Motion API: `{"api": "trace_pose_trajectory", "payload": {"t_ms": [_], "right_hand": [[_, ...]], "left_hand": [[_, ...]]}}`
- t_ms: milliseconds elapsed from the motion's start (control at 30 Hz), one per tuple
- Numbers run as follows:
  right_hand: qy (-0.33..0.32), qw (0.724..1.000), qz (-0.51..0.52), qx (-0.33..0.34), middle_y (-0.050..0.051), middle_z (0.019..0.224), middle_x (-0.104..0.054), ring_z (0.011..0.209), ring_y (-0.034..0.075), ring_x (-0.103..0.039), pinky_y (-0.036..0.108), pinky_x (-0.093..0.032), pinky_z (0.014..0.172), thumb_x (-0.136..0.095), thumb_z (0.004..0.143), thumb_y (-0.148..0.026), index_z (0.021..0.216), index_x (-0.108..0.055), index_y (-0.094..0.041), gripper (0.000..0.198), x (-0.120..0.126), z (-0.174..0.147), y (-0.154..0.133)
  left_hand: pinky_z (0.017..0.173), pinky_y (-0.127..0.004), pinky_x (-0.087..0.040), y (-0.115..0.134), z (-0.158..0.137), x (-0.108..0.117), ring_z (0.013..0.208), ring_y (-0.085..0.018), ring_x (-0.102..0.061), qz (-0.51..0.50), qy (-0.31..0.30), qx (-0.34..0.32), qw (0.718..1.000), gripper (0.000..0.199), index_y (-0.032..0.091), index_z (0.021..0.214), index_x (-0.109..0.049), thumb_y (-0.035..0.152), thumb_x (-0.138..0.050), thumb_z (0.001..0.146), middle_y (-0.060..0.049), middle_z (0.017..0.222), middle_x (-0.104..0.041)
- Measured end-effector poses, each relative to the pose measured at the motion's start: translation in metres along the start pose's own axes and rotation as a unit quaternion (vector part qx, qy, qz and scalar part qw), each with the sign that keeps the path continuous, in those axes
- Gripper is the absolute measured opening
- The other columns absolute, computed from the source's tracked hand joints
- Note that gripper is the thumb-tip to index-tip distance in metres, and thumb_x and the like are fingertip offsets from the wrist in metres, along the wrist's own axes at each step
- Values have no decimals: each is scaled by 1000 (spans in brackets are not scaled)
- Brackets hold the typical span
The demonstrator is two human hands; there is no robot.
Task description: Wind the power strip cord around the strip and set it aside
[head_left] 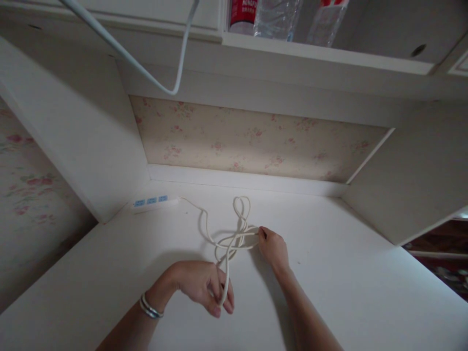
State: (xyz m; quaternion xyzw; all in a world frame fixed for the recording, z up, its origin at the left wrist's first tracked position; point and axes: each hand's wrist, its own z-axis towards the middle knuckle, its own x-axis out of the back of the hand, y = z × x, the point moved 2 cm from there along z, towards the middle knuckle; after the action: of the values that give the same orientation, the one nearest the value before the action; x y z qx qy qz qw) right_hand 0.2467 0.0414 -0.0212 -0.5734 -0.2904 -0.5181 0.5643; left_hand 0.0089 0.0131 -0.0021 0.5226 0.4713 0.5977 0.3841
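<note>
A cream-white power cord (239, 235) lies in tangled loops on the white desktop, between my two hands. My left hand (206, 285), with silver bangles at the wrist, pinches a section of the cord that rises toward me. The fingers of my right hand (272, 247) are closed on a loop at the right side of the tangle. From the loops the cord runs left to a white power strip (155, 204) with blue socket faces, which lies near the desk's back left corner. The cord's plug end cannot be made out.
White side panels (84, 112) bound the desk left and right, with a floral-papered wall (252, 141) behind. Overhead, a shelf (329, 57) holds several bottles (276, 19). A pale bent cable or tube (127, 56) hangs in front at the upper left.
</note>
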Motion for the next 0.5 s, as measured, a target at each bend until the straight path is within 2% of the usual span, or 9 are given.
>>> {"api": "trace_pose_trajectory", "payload": {"t_ms": [167,300,400,500], "right_hand": [[-2,999,-48,-7,8,78,-72,69,19,-65,26,-32,58,-35,92,-31,83,-68,-22,36,1,0,2],[26,999,-15,25,7,75,-71,65,18,-64,25,-34,57,-34,93,-30,83,-65,-21,34,1,-2,-2],[35,996,74,29,5,80,-72,61,16,-64,24,-38,58,-31,94,-35,89,-63,-22,36,-1,-2,-4],[36,985,165,34,2,87,-72,61,14,-64,23,-41,58,-29,95,-40,91,-61,-23,36,-2,-2,-7]], "left_hand": [[89,-29,-48,-9,6,-5,105,-22,-63,46,-22,-32,998,24,17,86,-75,38,-69,77,-12,107,-70],[97,-33,-44,1,4,2,112,-23,-59,15,-9,-2,1000,35,21,110,-70,33,-69,77,-10,123,-63],[97,-37,-43,4,1,7,120,-25,-54,-56,51,38,996,37,27,114,-67,29,-67,77,-7,129,-59],[86,-35,-48,-3,1,9,116,-28,-56,-174,135,91,971,34,24,106,-70,30,-71,73,-10,123,-63]]}}
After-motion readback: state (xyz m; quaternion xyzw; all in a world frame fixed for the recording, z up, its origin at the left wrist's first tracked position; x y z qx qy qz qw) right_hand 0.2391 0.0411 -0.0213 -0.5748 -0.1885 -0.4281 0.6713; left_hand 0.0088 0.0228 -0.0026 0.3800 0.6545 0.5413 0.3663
